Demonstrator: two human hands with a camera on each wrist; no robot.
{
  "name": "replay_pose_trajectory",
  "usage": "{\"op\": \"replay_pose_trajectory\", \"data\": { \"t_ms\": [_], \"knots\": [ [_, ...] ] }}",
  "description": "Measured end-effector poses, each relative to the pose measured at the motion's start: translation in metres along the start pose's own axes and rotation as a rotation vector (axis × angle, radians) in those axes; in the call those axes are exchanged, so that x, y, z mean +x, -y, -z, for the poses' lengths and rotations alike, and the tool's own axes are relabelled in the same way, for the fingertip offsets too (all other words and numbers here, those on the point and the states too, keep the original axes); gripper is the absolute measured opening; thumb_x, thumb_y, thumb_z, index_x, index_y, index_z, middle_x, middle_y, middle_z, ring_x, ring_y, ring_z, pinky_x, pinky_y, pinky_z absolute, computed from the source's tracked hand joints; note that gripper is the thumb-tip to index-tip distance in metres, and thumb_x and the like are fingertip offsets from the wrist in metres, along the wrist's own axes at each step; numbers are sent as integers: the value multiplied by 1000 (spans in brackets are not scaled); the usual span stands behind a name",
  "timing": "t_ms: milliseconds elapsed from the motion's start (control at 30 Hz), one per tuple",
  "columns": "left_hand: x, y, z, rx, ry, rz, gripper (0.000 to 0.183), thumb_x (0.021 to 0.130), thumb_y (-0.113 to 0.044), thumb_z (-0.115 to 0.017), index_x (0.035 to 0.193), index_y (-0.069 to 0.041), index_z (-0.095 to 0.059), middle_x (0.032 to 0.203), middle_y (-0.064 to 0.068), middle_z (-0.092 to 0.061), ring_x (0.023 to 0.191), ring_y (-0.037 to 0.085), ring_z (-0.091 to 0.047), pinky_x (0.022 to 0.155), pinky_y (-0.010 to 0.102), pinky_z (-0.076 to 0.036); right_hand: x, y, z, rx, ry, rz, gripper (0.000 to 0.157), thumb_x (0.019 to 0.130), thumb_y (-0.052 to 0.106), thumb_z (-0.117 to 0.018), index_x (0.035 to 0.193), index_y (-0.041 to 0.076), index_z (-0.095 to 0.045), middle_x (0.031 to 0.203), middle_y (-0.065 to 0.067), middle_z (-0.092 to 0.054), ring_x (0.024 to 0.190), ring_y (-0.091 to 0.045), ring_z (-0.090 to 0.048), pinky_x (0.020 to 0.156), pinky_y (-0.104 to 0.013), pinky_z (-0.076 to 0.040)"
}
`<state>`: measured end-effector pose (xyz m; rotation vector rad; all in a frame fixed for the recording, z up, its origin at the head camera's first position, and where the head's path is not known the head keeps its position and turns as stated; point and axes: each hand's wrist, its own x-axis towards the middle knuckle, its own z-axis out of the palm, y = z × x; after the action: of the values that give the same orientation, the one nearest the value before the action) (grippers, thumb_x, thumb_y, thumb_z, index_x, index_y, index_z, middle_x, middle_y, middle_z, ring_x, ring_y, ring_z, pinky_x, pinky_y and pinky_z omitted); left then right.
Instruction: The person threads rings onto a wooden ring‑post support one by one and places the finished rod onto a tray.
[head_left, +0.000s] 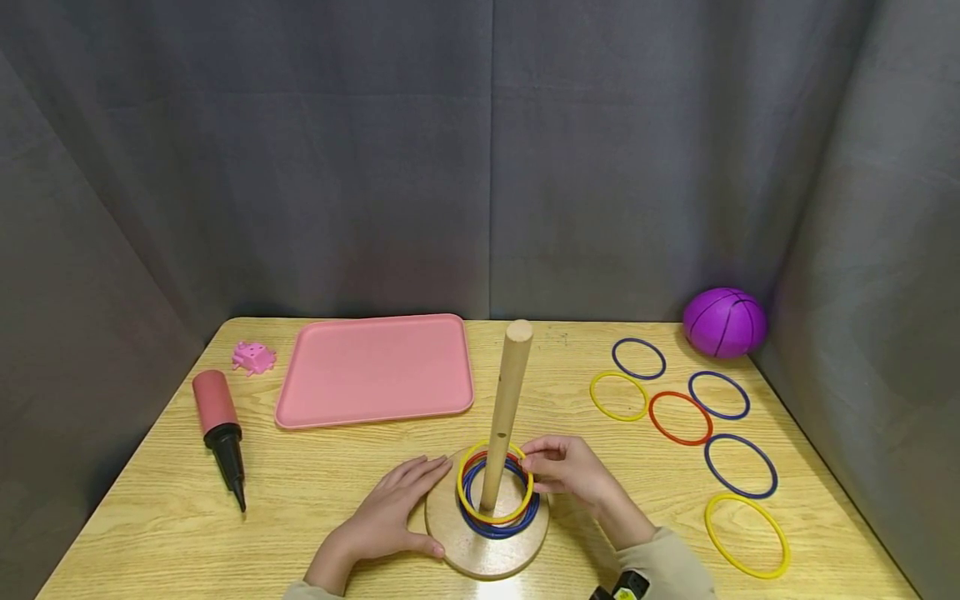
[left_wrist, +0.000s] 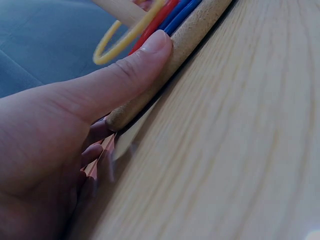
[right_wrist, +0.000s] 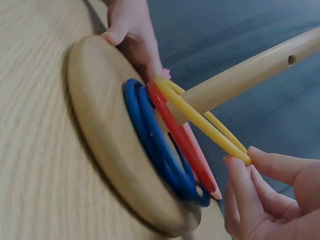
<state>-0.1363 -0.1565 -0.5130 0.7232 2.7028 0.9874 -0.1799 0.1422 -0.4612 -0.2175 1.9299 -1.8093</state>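
Observation:
A wooden peg rises from a round wooden base at the front middle of the table. My right hand pinches the right edge of a yellow ring between thumb and fingers. That ring encircles the peg and tilts above the others, its held side raised. Under it, a red ring and blue rings lie around the peg's foot. My left hand rests against the base's left side, fingers extended along the far edge, its thumb touching the near rim.
Several loose rings lie to the right, among them a red ring and a yellow ring. Behind them sits a purple ball. A pink tray, a pink toy and a hand pump occupy the left.

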Motion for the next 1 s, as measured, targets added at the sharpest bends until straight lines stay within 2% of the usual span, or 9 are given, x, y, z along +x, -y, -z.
{"op": "replay_pose_trajectory", "data": {
  "t_ms": [233, 433, 700, 867, 1000],
  "knots": [
    [0, 0, 0, 22, -6, -17, 109, 64, -65, -75, 153, -21, -31, 159, 4, -32, 147, 38, -22, 114, 67, -18, 5, -6, -2, -81, -47, 18, 35, 91, 4, -63, 115, -20, -54, 82, 7, -65, 74, -3, -62, 63, -17, -57],
    [-1, -2, 1, 16, -5, -21, 108, 64, -63, -76, 153, -20, -31, 158, 6, -32, 146, 39, -22, 114, 68, -18, 6, -8, -3, -174, -102, 45, 30, 90, 3, -64, 110, -18, -58, 83, 1, -65, 70, -5, -60, 61, -19, -56],
    [-1, -2, 1, 9, -4, -14, 109, 64, -63, -76, 153, -21, -31, 159, 5, -31, 147, 39, -22, 114, 68, -18, 6, -11, -2, -192, -131, 46, 28, 89, 3, -65, 108, -17, -59, 85, -3, -67, 72, -6, -61, 65, -28, -59],
    [-1, 0, 1, 25, -12, -21, 109, 64, -63, -76, 153, -21, -31, 158, 5, -32, 146, 39, -23, 114, 67, -19, 3, -13, 6, -210, -157, 53, 28, 91, 4, -63, 109, -17, -59, 87, -5, -68, 79, -8, -64, 69, -33, -61],
    [-1, -1, 1, 27, -15, -24, 109, 64, -63, -77, 153, -20, -32, 158, 6, -33, 146, 40, -23, 113, 68, -19, -5, -14, 20, -233, -183, 56, 31, 93, 8, -62, 112, -16, -59, 96, -16, -70, 85, -11, -65, 71, -33, -61]
  ]
}}
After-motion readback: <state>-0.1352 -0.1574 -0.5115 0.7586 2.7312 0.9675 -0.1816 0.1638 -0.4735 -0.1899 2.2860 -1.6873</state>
